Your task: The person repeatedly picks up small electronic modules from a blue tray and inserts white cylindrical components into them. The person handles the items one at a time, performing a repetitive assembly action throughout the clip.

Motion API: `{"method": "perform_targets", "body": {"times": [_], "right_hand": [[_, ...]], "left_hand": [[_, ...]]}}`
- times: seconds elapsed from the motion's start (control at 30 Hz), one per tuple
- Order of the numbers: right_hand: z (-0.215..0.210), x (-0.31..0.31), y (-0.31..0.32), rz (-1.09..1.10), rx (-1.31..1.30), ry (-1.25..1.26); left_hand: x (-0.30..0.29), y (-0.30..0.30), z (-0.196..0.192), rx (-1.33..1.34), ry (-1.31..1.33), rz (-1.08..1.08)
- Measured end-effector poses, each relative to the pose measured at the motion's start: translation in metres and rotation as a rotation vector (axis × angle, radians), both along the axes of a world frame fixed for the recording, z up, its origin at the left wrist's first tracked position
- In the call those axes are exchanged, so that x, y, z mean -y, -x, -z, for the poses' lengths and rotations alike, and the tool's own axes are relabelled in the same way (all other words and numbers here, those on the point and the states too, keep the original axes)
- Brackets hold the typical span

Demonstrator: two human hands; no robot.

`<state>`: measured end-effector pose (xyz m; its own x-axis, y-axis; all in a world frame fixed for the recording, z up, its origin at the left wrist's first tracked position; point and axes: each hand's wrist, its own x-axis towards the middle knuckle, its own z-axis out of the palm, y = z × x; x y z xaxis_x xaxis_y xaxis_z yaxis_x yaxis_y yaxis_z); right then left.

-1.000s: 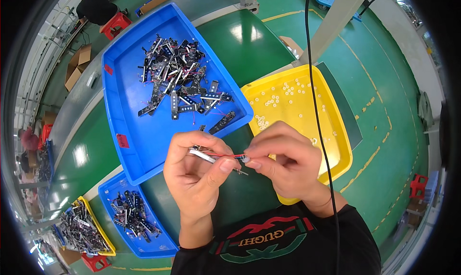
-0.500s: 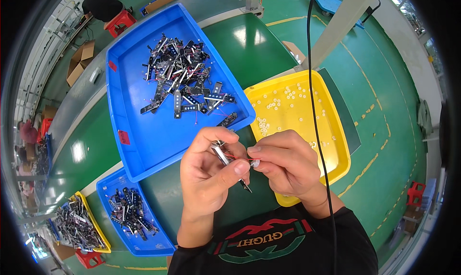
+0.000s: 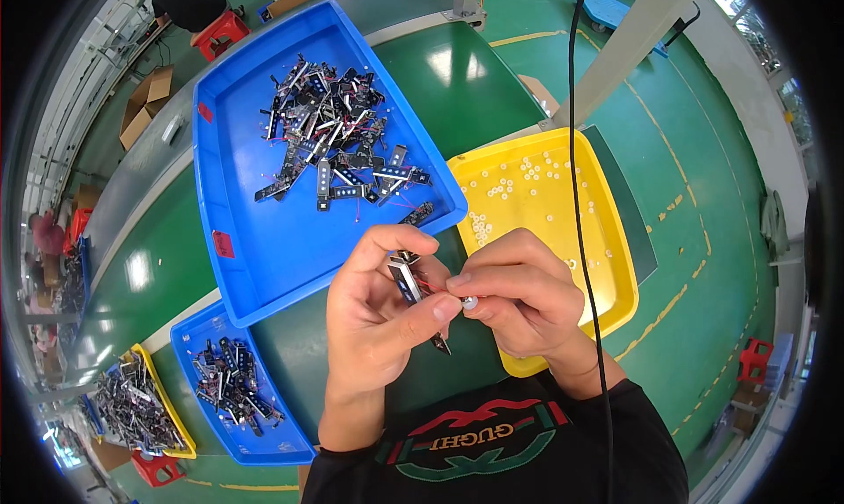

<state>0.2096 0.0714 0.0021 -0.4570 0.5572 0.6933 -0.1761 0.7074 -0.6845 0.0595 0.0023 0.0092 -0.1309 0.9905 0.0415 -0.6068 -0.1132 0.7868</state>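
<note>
My left hand (image 3: 374,319) is closed around a narrow black circuit board (image 3: 405,281) with a pale strip and thin red wires. The board tilts, its lower end poking out below my thumb. Close beside it, my right hand (image 3: 525,297) pinches a small whitish round piece (image 3: 470,303) at the end of the wires, between thumb and forefinger. The thumb of my left hand nearly meets these fingertips. Beyond the hands, a big blue tray (image 3: 264,275) carries a heap of similar boards (image 3: 330,121). Small white rings (image 3: 482,227) lie scattered in a yellow tray (image 3: 626,275) to the right.
A smaller blue tray (image 3: 283,449) and a yellow bin (image 3: 167,398), both with boards, stand at lower left. A black cable (image 3: 576,170) hangs down in front of the yellow tray and my right arm. A person (image 3: 186,3) sits at far left; a pale post (image 3: 615,51) rises behind.
The board in my left hand has turned slightly, showing more of its face. Both hands stay close together, and the whitish piece has shifted slightly downward with the right fingertips.
</note>
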Motion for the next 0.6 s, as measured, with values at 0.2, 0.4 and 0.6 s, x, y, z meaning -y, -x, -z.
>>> {"method": "perform_targets", "body": {"times": [0.2,0.4,0.6], "right_hand": [[0.0,0.001,-0.002,-0.053,-0.033,0.064],[0.001,-0.003,-0.006,-0.107,-0.067,0.108],[0.004,-0.022,-0.017,0.11,0.458,0.073]], "left_hand": [[0.0,0.0,0.004,-0.009,-0.024,0.073],[-0.003,-0.001,0.001,0.113,0.028,0.148],[0.02,0.036,0.003,-0.033,0.009,-0.172]]}}
